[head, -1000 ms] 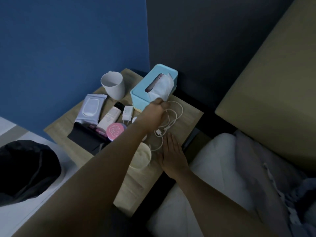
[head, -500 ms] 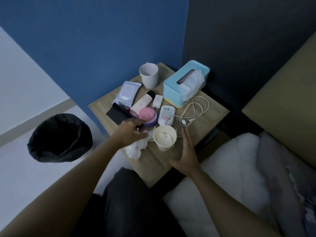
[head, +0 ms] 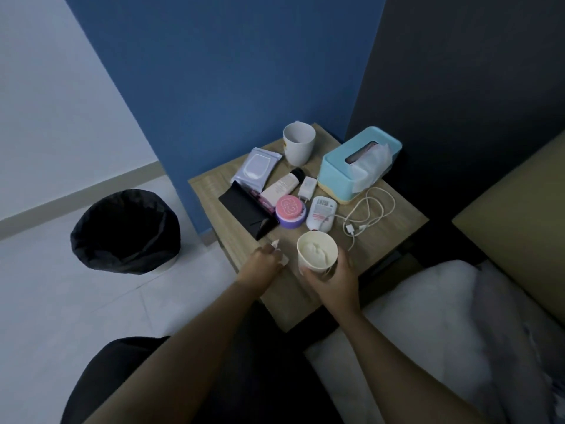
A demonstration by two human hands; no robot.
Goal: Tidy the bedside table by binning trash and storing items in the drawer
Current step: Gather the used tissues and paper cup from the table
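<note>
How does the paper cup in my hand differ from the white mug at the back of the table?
The paper cup is gripped by the right hand at the table's near edge; the mug stands free at the far edge. The cup holds crumpled tissue; the mug looks empty. The mug has a small handle; the cup shows none. Both are pale, upright and open-topped.

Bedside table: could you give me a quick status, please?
Left hand shut on crumpled tissue. Right hand shut on paper cup. Bin open on floor, path clear.
</note>
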